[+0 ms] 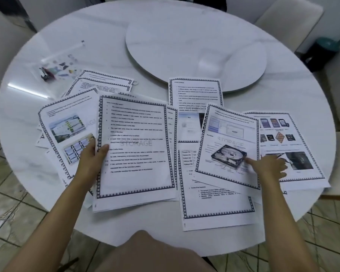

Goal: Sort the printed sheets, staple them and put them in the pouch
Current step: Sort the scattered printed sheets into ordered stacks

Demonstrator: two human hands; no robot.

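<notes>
Printed sheets [216, 203] lie fanned over the table [145, 224], between and around both hands. The left hand [90, 156] grips the left edge of a text page [135, 122], with its thumb on top. The right hand [269, 165] pinches the right edge of a sheet with a hard-drive picture [228, 134]. The clear pouch [57, 63] lies well beyond the left hand, with a stapler [45, 75] on or in it.

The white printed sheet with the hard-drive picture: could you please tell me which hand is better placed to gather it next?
Right, probably. The thumb of the right hand lies on the white hard-drive sheet at its right edge, while the left hand grips the text-only white sheet.
</notes>
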